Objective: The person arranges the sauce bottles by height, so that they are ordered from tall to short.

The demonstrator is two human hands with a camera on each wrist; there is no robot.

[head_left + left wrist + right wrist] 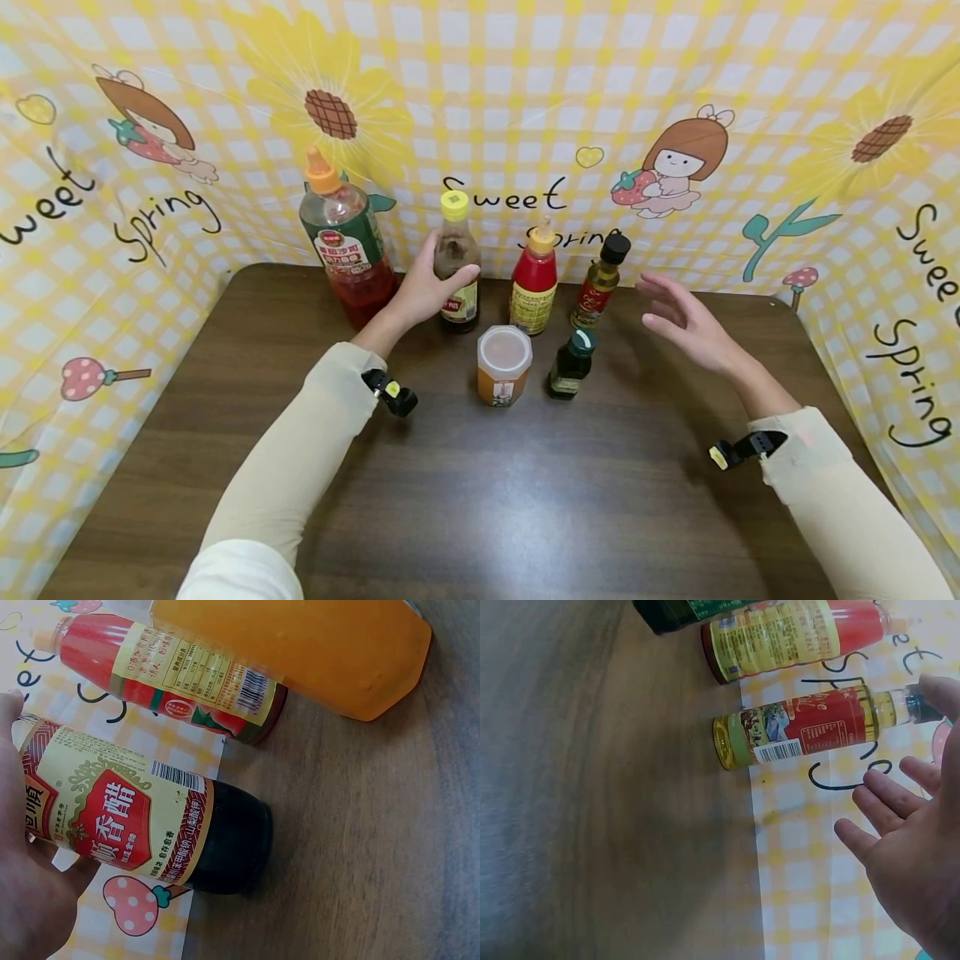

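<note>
At the back of the table, my left hand (pixel 427 287) grips a vinegar bottle (pixel 459 250) with a yellow cap, the thumb crossing its front. The bottle stands upright; its tan and red label (pixel 112 806) shows in the left wrist view. My right hand (pixel 688 327) is held in the air with fingers spread and nothing in them. Nearest to it stands an olive oil bottle (pixel 596 283) with a black cap, and the right wrist view shows a gap between that bottle (pixel 799 727) and the palm.
Left of the vinegar stands a large ketchup bottle (pixel 348 250) with an orange nozzle. A red squeeze bottle (pixel 534 287) is between the vinegar and the olive oil. In front stand an orange tub (pixel 504 371) with a pale lid and a small dark green bottle (pixel 570 367). A patterned cloth (pixel 480 100) hangs behind.
</note>
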